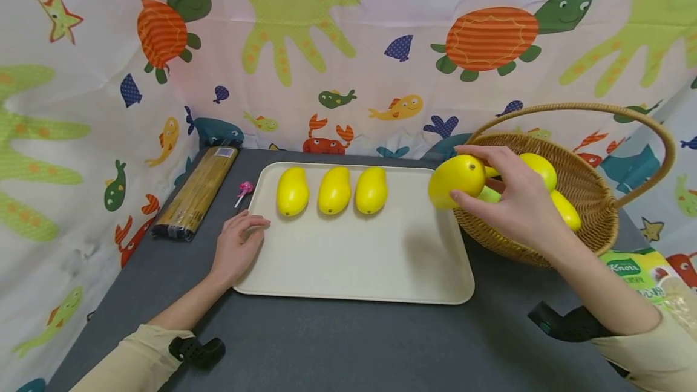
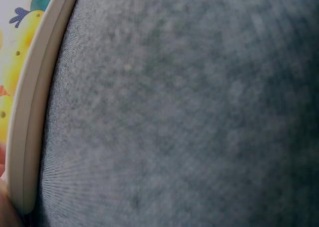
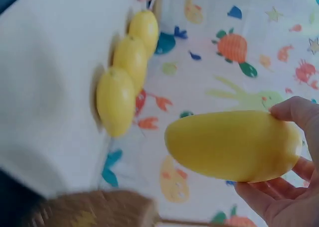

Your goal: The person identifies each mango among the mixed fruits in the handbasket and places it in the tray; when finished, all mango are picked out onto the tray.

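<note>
My right hand (image 1: pixel 514 198) grips a yellow mango (image 1: pixel 454 180) between thumb and fingers, up in the air over the right end of a cream tray (image 1: pixel 354 265), beside the basket. The right wrist view shows this held mango (image 3: pixel 232 146) lying sideways in the fingertips. Three more mangoes stand in a row along the tray's far side: a left one (image 1: pixel 292 192), a middle one (image 1: pixel 334 191) and a right one (image 1: pixel 371 190). On the tray's left rim rests my left hand (image 1: pixel 238 245), its fingers loosely bent.
A wicker basket (image 1: pixel 593 198) with a tall handle stands right of the tray, holding yellow mangoes (image 1: pixel 566 210) and something green, partly hidden. Left are a pack of dried noodles (image 1: pixel 198 192) and a pink lollipop (image 1: pixel 246 188). A Knorr bag (image 1: pixel 637 274) lies at right.
</note>
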Available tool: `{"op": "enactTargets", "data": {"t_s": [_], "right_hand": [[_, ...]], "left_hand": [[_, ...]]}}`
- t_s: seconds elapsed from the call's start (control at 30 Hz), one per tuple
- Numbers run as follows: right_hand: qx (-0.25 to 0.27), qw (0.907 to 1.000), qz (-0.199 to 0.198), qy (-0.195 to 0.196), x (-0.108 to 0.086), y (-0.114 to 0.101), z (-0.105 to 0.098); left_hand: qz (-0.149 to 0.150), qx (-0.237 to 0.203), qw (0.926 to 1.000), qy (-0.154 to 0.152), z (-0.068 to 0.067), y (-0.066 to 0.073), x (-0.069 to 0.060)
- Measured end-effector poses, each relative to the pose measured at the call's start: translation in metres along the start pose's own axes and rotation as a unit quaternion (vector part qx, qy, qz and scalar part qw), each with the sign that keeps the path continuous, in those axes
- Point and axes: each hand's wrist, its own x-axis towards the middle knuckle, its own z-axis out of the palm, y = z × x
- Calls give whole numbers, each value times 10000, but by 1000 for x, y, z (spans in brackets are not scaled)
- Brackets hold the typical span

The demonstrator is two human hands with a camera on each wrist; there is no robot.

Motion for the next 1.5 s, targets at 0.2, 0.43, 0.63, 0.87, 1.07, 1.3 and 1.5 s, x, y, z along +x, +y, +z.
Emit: {"op": "enactTargets", "data": {"t_s": [0.2,0.43,0.63,0.87,1.07,1.3,1.5], "right_hand": [[-264,9965,-791,-48,1,9,44],[-389,9934,-1082,-51,2,32,91],[-600,9936,-874,-380,4,52,116],[-779,9905,-951,-614,10,63,129],[-810,9889,-995,-745,13,70,137],[-514,9910,-707,-1016,12,76,140],[-431,9910,-616,-1111,14,79,142]], "left_hand": [[34,-14,10000,11,1,2,0],[12,-20,10000,10,3,3,0],[-30,-32,10000,-14,4,1,0],[-111,16,9999,-77,2,1,-1],[-136,10,9999,-65,2,2,-1],[-156,4,9998,-83,1,2,0],[-172,23,9998,-62,-1,2,-1]]}}
